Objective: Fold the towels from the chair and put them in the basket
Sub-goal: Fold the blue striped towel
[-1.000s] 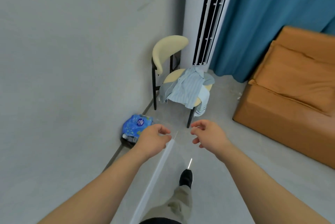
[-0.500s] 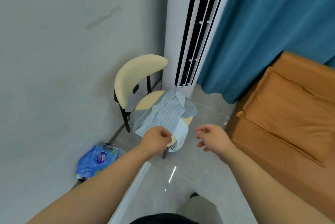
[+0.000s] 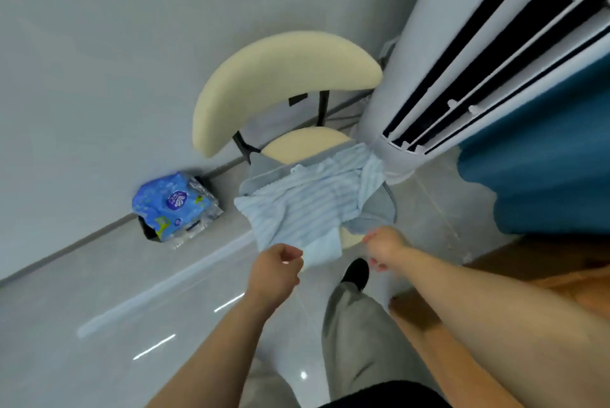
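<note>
A pale blue striped towel lies crumpled over a grey towel on the cream chair; both hang over the seat's front edge. My left hand hovers just below the striped towel's hanging corner with loosely curled fingers and nothing in them. My right hand is at the seat's front right, right by the grey towel's lower edge, fingers curled downward and holding nothing that I can see. No basket is in view.
A white standing air conditioner touches the chair's right side, with a blue curtain behind it. An orange sofa is at my right. A blue plastic pack sits against the left wall. My shoe is below the seat.
I have walked up to the chair, which now fills the middle of the view. Both hands have come forward to the front edge of the towels.
</note>
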